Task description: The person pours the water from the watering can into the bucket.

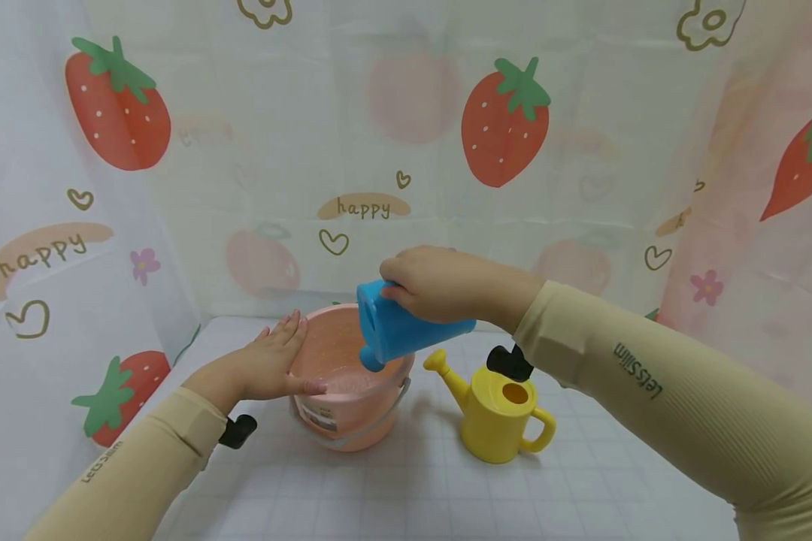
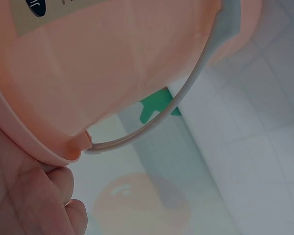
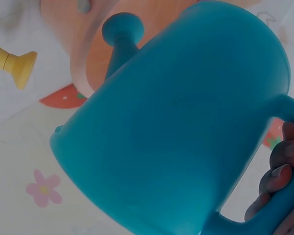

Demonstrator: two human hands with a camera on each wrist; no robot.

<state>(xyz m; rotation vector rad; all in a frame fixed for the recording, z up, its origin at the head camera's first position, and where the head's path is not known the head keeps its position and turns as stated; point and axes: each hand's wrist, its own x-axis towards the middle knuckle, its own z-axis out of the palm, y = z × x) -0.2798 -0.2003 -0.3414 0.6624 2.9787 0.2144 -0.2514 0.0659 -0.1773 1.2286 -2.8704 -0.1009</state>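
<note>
My right hand (image 1: 440, 282) grips the handle of a blue watering can (image 1: 413, 323), its fingers curled round it in the right wrist view. The can is tipped over a pink bucket (image 1: 359, 432), and its round spout head (image 3: 123, 29) points down over the bucket's opening. My left hand (image 1: 271, 361) rests on the bucket's left rim, fingers stretched along it and thumb across the near side. In the left wrist view, its palm and fingers (image 2: 63, 186) lie right at the rim. Water shows faintly at the bucket's bottom.
A yellow watering can (image 1: 494, 421) stands upright right of the bucket, spout toward it. The bucket's grey handle (image 1: 362, 434) hangs down its front. A strawberry-print curtain (image 1: 406, 150) closes off the back and sides of the white gridded table (image 1: 446, 503).
</note>
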